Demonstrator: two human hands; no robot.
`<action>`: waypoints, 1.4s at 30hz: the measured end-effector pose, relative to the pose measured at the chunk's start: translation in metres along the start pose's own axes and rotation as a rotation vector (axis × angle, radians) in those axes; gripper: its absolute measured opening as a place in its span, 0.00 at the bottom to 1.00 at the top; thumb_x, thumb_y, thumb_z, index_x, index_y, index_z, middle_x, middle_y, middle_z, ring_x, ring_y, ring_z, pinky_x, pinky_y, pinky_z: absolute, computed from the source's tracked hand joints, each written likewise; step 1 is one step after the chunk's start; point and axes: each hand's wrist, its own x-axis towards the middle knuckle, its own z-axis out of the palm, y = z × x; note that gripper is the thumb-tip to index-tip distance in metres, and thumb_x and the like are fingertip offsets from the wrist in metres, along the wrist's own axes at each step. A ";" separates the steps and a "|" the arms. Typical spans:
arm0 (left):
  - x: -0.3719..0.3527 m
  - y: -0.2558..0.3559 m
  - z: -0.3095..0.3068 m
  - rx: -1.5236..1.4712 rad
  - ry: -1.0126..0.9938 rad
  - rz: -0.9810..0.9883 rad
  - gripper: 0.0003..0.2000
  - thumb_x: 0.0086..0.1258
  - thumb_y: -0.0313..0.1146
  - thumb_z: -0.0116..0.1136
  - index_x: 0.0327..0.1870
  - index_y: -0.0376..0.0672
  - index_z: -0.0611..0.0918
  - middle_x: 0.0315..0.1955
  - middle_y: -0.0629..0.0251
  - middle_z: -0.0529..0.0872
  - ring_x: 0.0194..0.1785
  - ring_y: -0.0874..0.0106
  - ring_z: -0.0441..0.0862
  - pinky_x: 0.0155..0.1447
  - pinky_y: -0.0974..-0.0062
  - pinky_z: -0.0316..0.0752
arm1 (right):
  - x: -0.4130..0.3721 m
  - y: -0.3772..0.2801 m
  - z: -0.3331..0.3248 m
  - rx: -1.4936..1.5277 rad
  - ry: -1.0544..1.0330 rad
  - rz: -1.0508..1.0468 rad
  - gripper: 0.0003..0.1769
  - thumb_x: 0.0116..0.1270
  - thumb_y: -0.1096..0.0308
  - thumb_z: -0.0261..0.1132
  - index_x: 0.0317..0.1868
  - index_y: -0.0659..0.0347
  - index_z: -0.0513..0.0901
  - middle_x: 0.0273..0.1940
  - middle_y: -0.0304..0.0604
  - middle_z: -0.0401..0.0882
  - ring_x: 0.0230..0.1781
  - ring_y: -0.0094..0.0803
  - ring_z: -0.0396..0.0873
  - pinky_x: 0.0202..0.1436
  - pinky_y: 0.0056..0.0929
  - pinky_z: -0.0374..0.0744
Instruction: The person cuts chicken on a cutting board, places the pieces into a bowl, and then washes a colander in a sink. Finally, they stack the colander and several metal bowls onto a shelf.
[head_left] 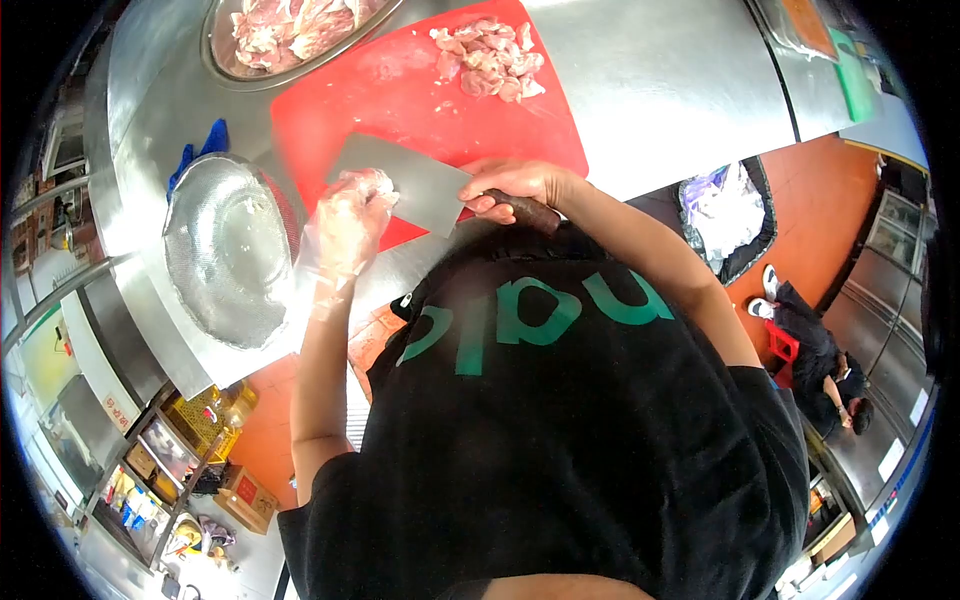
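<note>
My right hand (pixel 518 188) is wrapped round the dark handle of a cleaver (pixel 428 188). Its broad grey blade lies across the near part of a red cutting board (pixel 330 110), pointing left. My left hand (pixel 350 215), in a clear plastic glove, is closed at the left part of the blade. Whether its fingers touch the blade or pinch something is not clear. Cut pieces of raw pale pink meat (pixel 490 60) lie heaped at the board's far right. Beyond the board, a metal bowl (pixel 222 72) holds larger pieces of raw meat.
A wire-mesh strainer (pixel 230 250) sits left of my left hand, beside a blue object (pixel 205 150). The steel table (pixel 650 80) extends to the right. A lined bin (pixel 720 215) stands below its edge. Farther right, a person (pixel 815 350) sits on a red stool.
</note>
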 end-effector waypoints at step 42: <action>-0.068 -0.075 0.053 -0.362 0.235 -0.713 0.05 0.52 0.26 0.61 0.29 0.35 0.82 0.20 0.65 0.81 0.22 0.78 0.75 0.30 0.77 0.70 | 0.014 0.008 0.094 -1.745 0.280 -0.089 0.10 0.64 0.69 0.52 0.42 0.68 0.69 0.28 0.55 0.78 0.32 0.54 0.77 0.35 0.50 0.74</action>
